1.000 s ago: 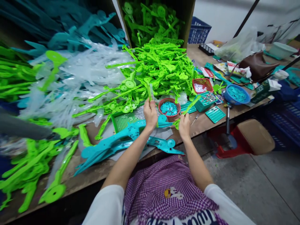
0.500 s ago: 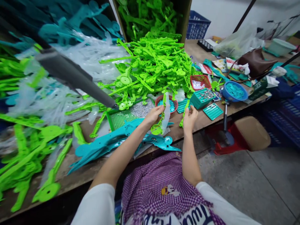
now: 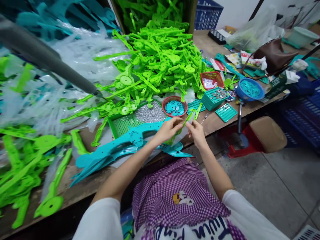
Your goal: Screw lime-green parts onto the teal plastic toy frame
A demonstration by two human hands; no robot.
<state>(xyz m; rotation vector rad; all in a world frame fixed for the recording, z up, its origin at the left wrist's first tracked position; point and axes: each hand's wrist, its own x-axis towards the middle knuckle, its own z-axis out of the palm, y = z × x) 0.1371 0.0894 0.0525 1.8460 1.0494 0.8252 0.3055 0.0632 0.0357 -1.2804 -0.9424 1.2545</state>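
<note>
So we're sitting at the wooden bench (image 3: 82, 190) in our purple checked apron (image 3: 175, 196), and both hands are meeting right at the table edge. Our left hand (image 3: 168, 129) is pinching one end of a green plastic strip (image 3: 190, 116), fingers closed on it, and our right hand (image 3: 197, 132) is pinching the same piece from the 3 o'clock side. Half a second ago the hands were held apart and higher, the left one holding a green piece with a clear bag hanging from it; now they're coming together lower down, nearly touching. We can't really tell if there's clear film under the fingers, it's too small.

Just under the left hand the teal plastic frames (image 3: 120, 150) are lying flat on the bench. At 12 o'clock from the hands the little red basket (image 3: 174, 106) of teal bits is sitting, with the green tray (image 3: 140, 118) of tiny silvery parts at 10 o'clock. At 2 o'clock there's a teal box (image 3: 215, 97) of small metal parts, then a blue bowl (image 3: 250, 89) further out.

Behind all that the big heap of green parts (image 3: 157, 63) is spilling out of a cardboard box (image 3: 190, 15). At 10 o'clock a grey bar (image 3: 47, 61) is cutting across; it's sitting higher in view than before, and everything's sliding down-frame as our head is tipping.
</note>
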